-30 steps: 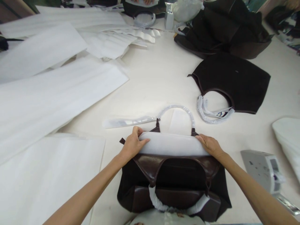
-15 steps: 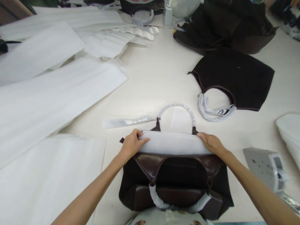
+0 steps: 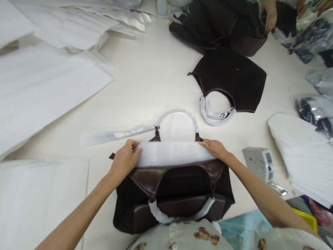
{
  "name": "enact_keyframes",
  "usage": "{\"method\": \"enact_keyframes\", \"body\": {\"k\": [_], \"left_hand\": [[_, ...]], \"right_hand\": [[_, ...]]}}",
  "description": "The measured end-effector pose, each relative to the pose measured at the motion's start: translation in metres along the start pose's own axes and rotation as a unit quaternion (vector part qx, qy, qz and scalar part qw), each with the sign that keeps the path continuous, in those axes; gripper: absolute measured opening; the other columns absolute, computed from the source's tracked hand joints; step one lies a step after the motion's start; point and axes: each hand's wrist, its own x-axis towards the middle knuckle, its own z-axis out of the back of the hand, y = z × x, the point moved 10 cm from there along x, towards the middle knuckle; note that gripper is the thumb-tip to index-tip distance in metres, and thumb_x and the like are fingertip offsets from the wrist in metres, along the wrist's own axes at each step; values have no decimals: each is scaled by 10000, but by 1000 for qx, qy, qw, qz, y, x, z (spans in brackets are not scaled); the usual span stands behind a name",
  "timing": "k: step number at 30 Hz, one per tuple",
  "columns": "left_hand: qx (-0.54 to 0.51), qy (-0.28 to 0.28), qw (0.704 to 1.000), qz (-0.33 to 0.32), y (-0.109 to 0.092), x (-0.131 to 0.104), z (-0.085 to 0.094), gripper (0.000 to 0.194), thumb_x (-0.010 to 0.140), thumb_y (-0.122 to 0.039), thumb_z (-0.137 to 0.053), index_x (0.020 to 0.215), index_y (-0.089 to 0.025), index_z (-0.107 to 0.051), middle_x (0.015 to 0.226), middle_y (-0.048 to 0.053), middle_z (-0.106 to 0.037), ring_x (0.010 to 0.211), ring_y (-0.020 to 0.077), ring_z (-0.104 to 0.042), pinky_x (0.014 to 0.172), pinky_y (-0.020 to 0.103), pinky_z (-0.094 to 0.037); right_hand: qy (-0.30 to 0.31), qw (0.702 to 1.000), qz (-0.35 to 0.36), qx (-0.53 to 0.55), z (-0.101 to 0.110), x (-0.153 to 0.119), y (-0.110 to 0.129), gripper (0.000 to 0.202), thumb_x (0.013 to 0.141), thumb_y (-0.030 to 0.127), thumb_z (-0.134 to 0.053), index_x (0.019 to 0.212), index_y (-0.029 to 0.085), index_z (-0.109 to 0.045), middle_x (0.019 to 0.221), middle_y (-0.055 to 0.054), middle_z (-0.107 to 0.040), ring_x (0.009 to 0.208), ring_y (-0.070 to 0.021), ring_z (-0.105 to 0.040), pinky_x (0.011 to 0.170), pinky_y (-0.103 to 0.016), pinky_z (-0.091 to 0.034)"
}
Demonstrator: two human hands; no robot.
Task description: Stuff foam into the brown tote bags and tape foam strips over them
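Observation:
A dark brown handbag lies on the table in front of me, its wrapped handles spread to the front and back. White foam sheet sticks out of the bag's opening as a wide band. My left hand pinches the left end of the sheet between thumb and fingers. At the other end, my right hand grips the sheet near the base of the far handle. A strap in a clear plastic sleeve trails left from that handle. The sheet's lower part is hidden inside the bag.
Large white sheets are piled at left. A second dark bag lies flat beyond, before a heap of dark bags touched by another person's hand. A grey tape dispenser and white stack are on the right.
My view has swung to the right, so the scene sits further left. Both hands keep hold of the foam sheet's ends. Another person's hand now shows at the heap of bags.

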Motion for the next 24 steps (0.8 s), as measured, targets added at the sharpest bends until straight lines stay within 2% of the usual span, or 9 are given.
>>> {"method": "enact_keyframes", "body": {"k": [2,4,6,7,9,11,14,19,24], "left_hand": [[-8,-101,991,-87,-23,-21,23,230,835,-324,-499,1011,-203,-586,1072,123,-653,1068,294,-604,948,444,-495],[-7,-185,975,-121,-28,-55,44,239,895,-317,-468,1055,-189,-591,1138,149,-621,1130,289,-576,997,450,-480],[-11,-173,978,-118,-16,-85,46,181,920,-348,-479,934,-212,-597,974,99,-641,936,247,-624,856,382,-535],[-18,-114,986,-120,-9,-96,36,181,923,-364,-489,875,-226,-596,870,59,-643,802,215,-628,751,336,-542],[-35,79,985,-148,-2,-118,-3,204,927,-370,-491,855,-257,-644,761,6,-666,652,176,-631,618,274,-523],[-55,250,949,-183,-3,-142,-39,247,940,-347,-474,984,-312,-715,832,-5,-734,715,180,-699,646,247,-553],[-118,317,917,-211,-20,-150,-56,360,968,-343,-450,1260,-361,-660,1091,16,-753,1016,218,-717,900,291,-577],[-258,165,935,-180,-47,-106,-55,484,987,-397,-440,1452,-274,-496,1404,78,-600,1272,256,-588,1117,429,-466],[-161,-26,968,-191,-77,-55,-71,649,1004,-369,-395,1595,-228,-166,1598,100,-362,1477,247,-337,1217,464,-324]], "right_hand": [[3,1000,-7,-5,0,-1,-1,437,1046,509,-299,1064,228,-633,1052,-81,-747,976,-230,-687,803,-282,-440],[3,1000,-11,-4,1,-2,-2,450,1046,517,-289,1070,226,-632,1064,-86,-745,993,-236,-686,807,-284,-437],[8,1000,-9,1,1,-2,-1,458,1046,518,-285,1067,223,-635,1070,-91,-744,1001,-247,-686,805,-289,-436],[12,1000,-7,2,1,-2,0,458,1046,515,-286,1064,222,-638,1073,-91,-743,1002,-250,-686,802,-290,-436],[17,1000,-1,2,3,-2,2,452,1048,505,-288,1071,224,-641,1084,-85,-742,1005,-247,-686,799,-288,-437],[17,1000,4,0,4,-1,3,444,1049,499,-294,1085,229,-645,1092,-77,-741,1006,-240,-685,799,-284,-441],[17,1000,11,-2,4,1,4,448,1045,502,-302,1089,232,-657,1088,-77,-744,1000,-238,-685,802,-285,-449],[8,999,28,46,3,6,3,414,1029,486,-364,1032,225,-686,1033,-85,-749,988,-248,-686,853,-304,-463],[-40,994,21,104,10,6,1,339,968,470,-491,878,228,-711,884,-67,-757,867,-254,-694,824,-323,-493]]}}
